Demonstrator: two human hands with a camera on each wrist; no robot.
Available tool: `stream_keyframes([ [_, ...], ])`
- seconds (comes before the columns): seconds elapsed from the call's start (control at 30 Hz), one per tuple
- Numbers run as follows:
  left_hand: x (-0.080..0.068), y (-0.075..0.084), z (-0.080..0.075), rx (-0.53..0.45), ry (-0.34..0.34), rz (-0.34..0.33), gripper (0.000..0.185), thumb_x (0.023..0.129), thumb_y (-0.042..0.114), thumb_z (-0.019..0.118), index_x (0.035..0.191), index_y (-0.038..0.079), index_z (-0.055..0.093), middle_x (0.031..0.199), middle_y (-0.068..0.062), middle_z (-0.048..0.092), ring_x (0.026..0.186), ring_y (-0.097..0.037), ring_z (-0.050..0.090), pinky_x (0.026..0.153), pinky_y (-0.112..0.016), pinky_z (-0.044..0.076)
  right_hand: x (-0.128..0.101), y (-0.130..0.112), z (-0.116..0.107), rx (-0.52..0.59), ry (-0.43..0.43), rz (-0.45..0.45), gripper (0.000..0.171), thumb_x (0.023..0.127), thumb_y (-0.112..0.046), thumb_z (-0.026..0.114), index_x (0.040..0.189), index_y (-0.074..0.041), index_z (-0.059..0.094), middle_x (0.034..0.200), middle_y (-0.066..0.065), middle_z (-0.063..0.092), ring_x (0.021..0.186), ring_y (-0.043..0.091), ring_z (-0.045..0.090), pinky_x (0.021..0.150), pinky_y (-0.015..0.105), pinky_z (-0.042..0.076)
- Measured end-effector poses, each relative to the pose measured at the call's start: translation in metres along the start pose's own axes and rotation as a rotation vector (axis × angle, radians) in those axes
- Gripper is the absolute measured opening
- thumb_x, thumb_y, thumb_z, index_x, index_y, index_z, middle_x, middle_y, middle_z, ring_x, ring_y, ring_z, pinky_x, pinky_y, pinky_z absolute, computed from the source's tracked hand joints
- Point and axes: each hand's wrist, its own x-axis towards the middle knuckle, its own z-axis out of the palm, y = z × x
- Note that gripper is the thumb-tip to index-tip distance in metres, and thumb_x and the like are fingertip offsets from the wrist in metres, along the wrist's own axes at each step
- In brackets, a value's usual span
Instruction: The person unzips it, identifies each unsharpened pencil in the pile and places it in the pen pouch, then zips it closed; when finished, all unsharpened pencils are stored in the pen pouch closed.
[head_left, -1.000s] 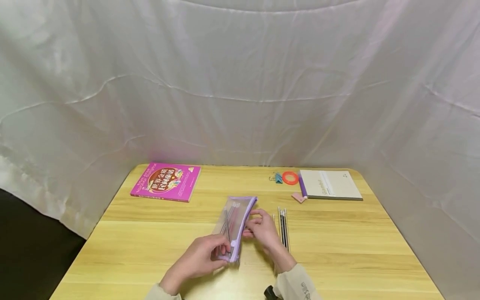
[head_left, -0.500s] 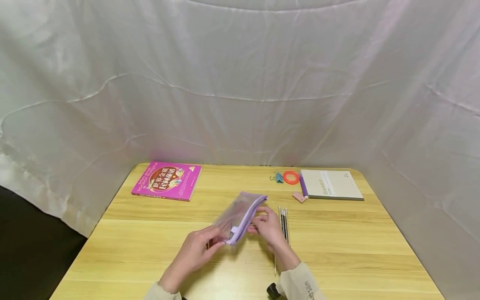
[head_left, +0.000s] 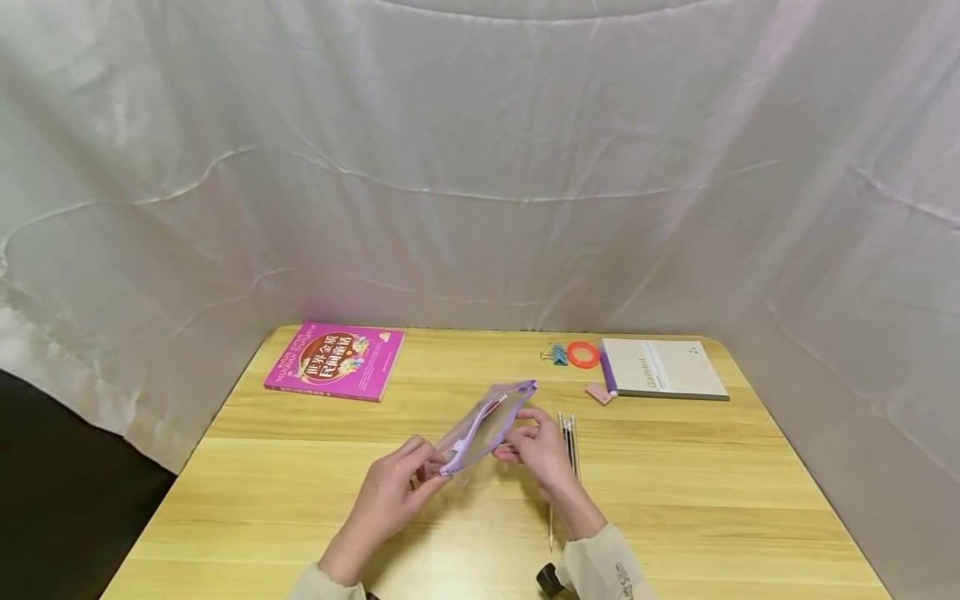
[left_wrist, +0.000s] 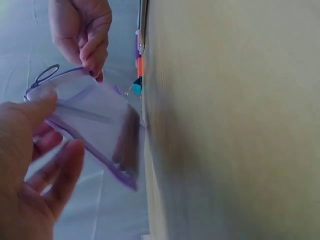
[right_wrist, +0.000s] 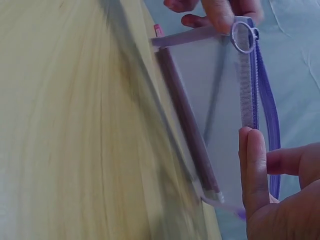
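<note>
A see-through mesh zip pouch (head_left: 468, 427) with purple edging is held tilted above the wooden table, its mouth parted. My left hand (head_left: 393, 492) pinches its near end, close to the zipper's ring pull (right_wrist: 243, 37). At the zipped edge on the right, my right hand (head_left: 542, 454) grips the rim between thumb and fingers. Several pencils (right_wrist: 187, 120) lie inside, along the bottom of the pouch, in the right wrist view. Beside my right hand, more pencils (head_left: 567, 442) rest on the table, partly hidden by the wrist.
A pink book (head_left: 335, 362) lies at the back left. At the back right are a blue binder clip (head_left: 557, 354), an orange ring (head_left: 583, 355), a pink eraser (head_left: 599, 393), a purple marker (head_left: 608, 371) and a notebook (head_left: 667, 368). A pale curtain (head_left: 480, 167) surrounds the table (head_left: 300, 500).
The pouch has risen and swung away from me, its near end going left and its far end right. Its mouth has spread apart. Both hands have moved along with it.
</note>
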Motion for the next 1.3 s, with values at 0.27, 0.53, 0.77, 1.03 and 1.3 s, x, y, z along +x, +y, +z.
stream_keyframes([
  [0.27, 0.001, -0.001, 0.003, -0.1, 0.082, 0.039, 0.016, 0.083, 0.008, 0.084, 0.093, 0.014, 0.074, 0.083, 0.006, 0.071, 0.067, 0.003, 0.061, 0.057, -0.01, 0.051, -0.003, -0.003, -0.001, -0.024, 0.005, -0.029, 0.047, 0.097, 0.003, 0.064, 0.14, 0.006, 0.046, 0.094, 0.021, 0.073, 0.065, 0.021, 0.075, 0.068, 0.035, 0.064],
  [0.53, 0.001, -0.001, 0.0, -0.235, 0.081, -0.095, 0.014, 0.086, 0.01, 0.083, 0.092, 0.021, 0.076, 0.084, 0.01, 0.073, 0.069, 0.001, 0.063, 0.056, -0.022, 0.057, -0.018, -0.01, -0.001, -0.116, -0.004, -0.108, 0.044, 0.093, -0.002, 0.072, 0.134, 0.0, 0.057, 0.103, 0.026, 0.072, 0.066, 0.025, 0.075, 0.064, 0.035, 0.064],
  [0.77, 0.002, -0.003, -0.001, -0.272, 0.071, -0.178, 0.016, 0.086, 0.008, 0.083, 0.089, 0.021, 0.076, 0.082, 0.012, 0.072, 0.071, 0.0, 0.063, 0.057, -0.024, 0.057, -0.034, -0.006, 0.007, -0.19, -0.258, -0.257, 0.026, 0.093, 0.001, 0.072, 0.119, 0.003, 0.066, 0.1, 0.021, 0.067, 0.065, 0.017, 0.072, 0.067, 0.047, 0.063],
  [1.03, 0.004, -0.005, -0.001, -0.281, 0.051, -0.165, 0.005, 0.09, 0.012, 0.081, 0.089, 0.012, 0.076, 0.08, 0.008, 0.071, 0.071, -0.001, 0.064, 0.059, -0.024, 0.058, -0.044, 0.0, 0.02, -0.316, -0.36, -0.46, 0.025, 0.09, -0.005, 0.079, 0.114, -0.003, 0.071, 0.096, 0.016, 0.066, 0.065, 0.013, 0.07, 0.059, 0.036, 0.063],
  [1.3, 0.005, -0.006, 0.001, -0.312, 0.041, -0.159, 0.013, 0.088, 0.004, 0.081, 0.087, 0.016, 0.074, 0.077, 0.008, 0.071, 0.068, -0.001, 0.063, 0.059, -0.025, 0.058, -0.045, 0.004, 0.025, -0.443, -0.34, -0.563, 0.02, 0.087, -0.009, 0.083, 0.106, -0.012, 0.077, 0.094, 0.007, 0.068, 0.068, 0.005, 0.065, 0.06, 0.025, 0.06],
])
